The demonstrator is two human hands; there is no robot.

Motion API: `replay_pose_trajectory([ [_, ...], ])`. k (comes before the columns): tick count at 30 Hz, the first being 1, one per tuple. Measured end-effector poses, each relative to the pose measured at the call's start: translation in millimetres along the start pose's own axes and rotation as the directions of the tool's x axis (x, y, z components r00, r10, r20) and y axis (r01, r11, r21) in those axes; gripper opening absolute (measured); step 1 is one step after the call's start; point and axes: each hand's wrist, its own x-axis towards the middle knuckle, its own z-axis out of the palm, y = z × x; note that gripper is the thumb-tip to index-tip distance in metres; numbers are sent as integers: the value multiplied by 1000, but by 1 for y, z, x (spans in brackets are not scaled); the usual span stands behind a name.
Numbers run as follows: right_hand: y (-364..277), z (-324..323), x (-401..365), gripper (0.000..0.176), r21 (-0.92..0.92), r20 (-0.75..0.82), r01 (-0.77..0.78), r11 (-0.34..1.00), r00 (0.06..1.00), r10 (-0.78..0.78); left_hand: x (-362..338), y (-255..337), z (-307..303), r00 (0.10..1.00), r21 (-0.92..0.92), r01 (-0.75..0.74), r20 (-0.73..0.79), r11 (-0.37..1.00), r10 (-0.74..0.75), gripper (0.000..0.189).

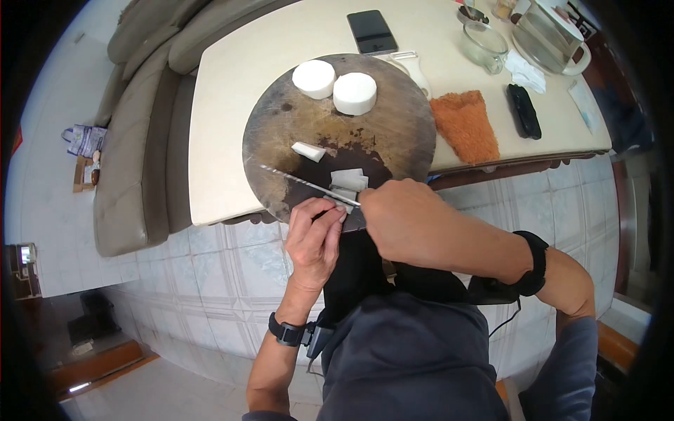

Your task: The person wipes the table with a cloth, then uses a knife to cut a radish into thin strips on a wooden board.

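On the round wooden chopping board (267,126) my right hand (397,207) is closed around the handle of a knife (305,184). Its blade, seen nearly edge-on, points to the left across the board. The fingertips of my left hand (314,235) press a small piece of white radish (340,203) near the board's front edge, right beside the blade. Just beyond the knife lie thin radish slices (349,179), partly hidden by the blade. A wedge-shaped radish offcut (309,151) rests farther left. Two thick radish rounds, one left (314,78) and one right (354,94), sit at the back.
Behind the board are a black phone (371,31) and a white peeler (413,69). To the right lie an orange cloth (465,126) and a black case (524,111). A glass cup (484,45) and a glass pitcher (547,38) stand at the far right. A sofa (133,154) borders the table's left.
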Motion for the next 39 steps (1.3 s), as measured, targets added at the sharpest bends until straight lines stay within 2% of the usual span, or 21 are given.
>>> replay_pose_trajectory([
  [4,16,-1,-13,12,-22,33,-33,999,999,33,4,-2,-2,999,11,-51,9,999,51,23],
  [6,17,-6,-17,15,78,-36,-87,993,995,90,9,-2,-4,997,22,-78,26,997,77,23],
  [8,22,-8,-17,16,113,-52,-101,988,993,108,18,1,-11,985,55,-113,135,992,105,23],
  [9,23,-8,-18,16,154,-63,-116,981,990,127,23,3,-16,985,56,-115,133,992,106,23],
  [11,22,-9,-20,17,173,-72,-104,979,990,118,33,6,-24,938,91,-94,341,991,58,20],
  [12,21,-9,-22,18,194,-81,-92,977,991,109,36,7,-24,939,93,-95,338,991,58,20],
  [14,21,-6,-25,19,193,-111,-70,979,989,93,42,8,-25,911,138,-198,392,971,130,20],
  [16,20,-7,-27,20,192,-146,-51,980,986,80,40,9,-24,916,151,-194,381,969,124,20],
  [18,17,-13,-30,21,233,-91,-137,963,983,162,39,11,-22,919,155,-191,376,969,121,20],
  [24,17,-22,-33,20,306,-132,-136,942,974,184,41,13,-22,923,238,-205,369,949,107,23],
  [26,15,-23,-33,21,311,-132,-135,941,974,183,40,11,-23,975,141,-66,221,988,34,19],
  [27,14,-23,-34,21,316,-128,-134,939,975,182,38,13,-24,975,142,-68,221,988,35,19],
  [28,14,-23,-33,21,316,-129,-133,939,975,181,35,17,-24,960,-11,222,178,975,-216,17],
  [29,15,-21,-33,21,312,-126,-132,941,976,179,31,20,-24,872,-172,483,176,858,-456,15],
  [30,15,-19,-32,21,308,-121,-132,942,977,176,29,22,-21,803,-348,594,197,725,-563,13],
  [31,16,-18,-32,21,307,-119,-130,943,978,174,26,22,-19,802,-348,594,194,725,-565,13],
  [33,16,-15,-31,20,309,-112,-115,944,981,156,22,21,-17,708,-388,699,260,601,-656,12],
  [35,12,-15,-31,20,293,-101,-119,949,983,154,20,19,-16,706,-317,704,214,636,-675,9],
  [37,7,-16,-32,20,278,-92,-123,953,984,154,18,16,-20,823,12,557,129,830,-554,6],
  [39,3,-16,-34,18,260,-61,-148,954,984,169,21,26,-23,855,44,510,87,859,-512,7],
])
